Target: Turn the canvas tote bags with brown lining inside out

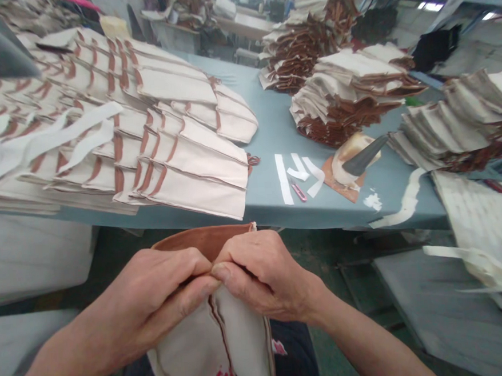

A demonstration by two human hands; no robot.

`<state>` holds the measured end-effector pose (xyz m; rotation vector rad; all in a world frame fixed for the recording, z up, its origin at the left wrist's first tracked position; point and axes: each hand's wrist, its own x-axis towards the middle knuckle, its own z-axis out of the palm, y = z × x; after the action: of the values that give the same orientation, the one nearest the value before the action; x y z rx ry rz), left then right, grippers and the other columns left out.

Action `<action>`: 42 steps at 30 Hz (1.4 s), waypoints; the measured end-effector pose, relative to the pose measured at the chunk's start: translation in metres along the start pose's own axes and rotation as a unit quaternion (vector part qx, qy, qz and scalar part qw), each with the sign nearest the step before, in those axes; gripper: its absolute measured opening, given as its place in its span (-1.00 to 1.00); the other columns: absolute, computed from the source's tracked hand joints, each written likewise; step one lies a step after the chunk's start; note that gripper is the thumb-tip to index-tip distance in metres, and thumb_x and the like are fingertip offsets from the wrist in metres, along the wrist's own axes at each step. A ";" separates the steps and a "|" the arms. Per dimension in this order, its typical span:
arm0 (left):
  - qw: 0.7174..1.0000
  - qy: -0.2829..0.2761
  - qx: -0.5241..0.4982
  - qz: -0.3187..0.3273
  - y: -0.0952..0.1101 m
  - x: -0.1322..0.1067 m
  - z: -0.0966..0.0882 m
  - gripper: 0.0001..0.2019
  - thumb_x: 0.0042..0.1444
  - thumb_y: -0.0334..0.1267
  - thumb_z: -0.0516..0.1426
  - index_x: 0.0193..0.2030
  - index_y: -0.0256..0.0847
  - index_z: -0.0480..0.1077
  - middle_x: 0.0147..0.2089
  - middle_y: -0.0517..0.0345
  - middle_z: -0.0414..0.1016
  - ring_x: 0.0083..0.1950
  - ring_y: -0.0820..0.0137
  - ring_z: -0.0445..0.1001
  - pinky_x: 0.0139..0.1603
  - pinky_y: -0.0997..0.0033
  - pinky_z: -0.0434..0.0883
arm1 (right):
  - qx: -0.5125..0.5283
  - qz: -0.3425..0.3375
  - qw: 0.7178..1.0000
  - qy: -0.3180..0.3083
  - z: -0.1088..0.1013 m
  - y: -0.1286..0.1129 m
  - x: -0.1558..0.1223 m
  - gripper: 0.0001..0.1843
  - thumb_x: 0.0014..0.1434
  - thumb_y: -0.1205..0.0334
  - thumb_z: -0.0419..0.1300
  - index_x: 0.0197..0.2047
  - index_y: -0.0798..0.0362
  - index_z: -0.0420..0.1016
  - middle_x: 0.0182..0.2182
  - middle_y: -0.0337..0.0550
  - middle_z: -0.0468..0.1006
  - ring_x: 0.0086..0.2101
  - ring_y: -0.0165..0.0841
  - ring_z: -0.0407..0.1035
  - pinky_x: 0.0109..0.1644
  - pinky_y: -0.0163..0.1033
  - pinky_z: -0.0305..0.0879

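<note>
Between both hands, above the lap, is a boot upper with off-white fabric outside, a brown inner side and a dark-edged seam down its middle. My left hand pinches its top edge close to that seam. Right beside it, thumb nearly touching the other thumb, my right hand grips the same edge. Both hands are closed on the material. The brown lining shows behind the fingers. Red markings, partly cut off, show on the lower part of the fabric.
On the blue-grey table lie many overlapping off-white pieces, white strips, a small pink cutter and a glue pot with a dark handle. Stacks of white-and-brown pieces stand behind. A grey board is at right.
</note>
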<state>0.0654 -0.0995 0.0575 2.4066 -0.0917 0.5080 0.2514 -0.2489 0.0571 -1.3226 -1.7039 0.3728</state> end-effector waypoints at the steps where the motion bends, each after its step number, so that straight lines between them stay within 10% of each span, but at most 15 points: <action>1: 1.000 -0.001 0.003 0.006 0.002 0.000 -0.002 -0.77 0.54 -0.37 0.09 -0.21 -0.06 0.37 -0.42 0.37 0.47 -0.47 0.45 0.42 -0.39 0.40 0.24 | -0.004 0.002 1.000 -0.021 -0.005 0.003 0.001 -0.62 0.62 0.16 0.04 -0.30 -0.01 0.40 -0.44 -0.24 0.52 -0.43 -0.38 0.36 -0.27 -0.23 0.21; 9: 0.992 0.091 0.033 -0.080 0.024 -0.017 -0.008 -0.63 0.54 -0.33 0.05 -0.39 -0.09 0.29 -0.54 0.39 0.34 -0.54 0.51 0.28 -0.39 0.42 0.23 | 0.022 0.097 0.993 -0.066 -0.034 0.037 -0.009 -0.28 0.65 -0.29 -0.14 -0.36 0.01 0.44 -0.44 -0.21 0.52 -0.40 -0.33 0.36 -0.20 -0.19 0.25; 15: 0.978 0.139 0.036 -0.149 0.003 -0.040 -0.013 -0.69 0.52 -0.21 0.16 -0.34 -0.09 0.47 -0.44 0.36 0.54 -0.45 0.48 0.47 -0.32 0.49 0.31 | 0.066 0.030 0.997 -0.040 -0.032 0.018 -0.010 -0.66 0.51 0.04 0.35 -0.28 0.04 0.54 -0.39 -0.24 0.62 -0.37 -0.39 0.42 -0.14 -0.25 0.36; 26: 0.997 0.070 -0.018 0.017 0.016 0.016 -0.016 -0.80 0.34 -0.46 0.19 -0.08 -0.05 0.55 -0.19 0.41 0.70 -0.19 0.53 0.65 -0.04 0.67 0.47 | 0.075 -0.027 0.991 -0.108 -0.046 -0.006 0.019 -0.76 0.53 0.21 0.36 -0.23 0.04 0.52 -0.33 -0.27 0.62 -0.30 -0.41 0.45 -0.10 -0.29 0.34; 42: 0.998 -0.008 -0.036 -0.060 0.016 0.024 0.000 -0.70 0.40 -0.42 0.05 -0.33 -0.19 0.54 -0.46 0.40 0.45 -0.47 0.58 0.37 -0.40 0.60 0.27 | 0.020 0.031 0.992 -0.119 -0.041 0.007 0.011 -0.83 0.49 0.21 0.36 -0.18 0.02 0.51 -0.24 -0.20 0.66 -0.24 -0.35 0.47 -0.07 -0.25 0.34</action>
<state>0.0845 -0.1102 0.0762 2.3286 0.0262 0.4242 0.2884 -0.2486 0.0795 -1.3478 -1.8434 0.6185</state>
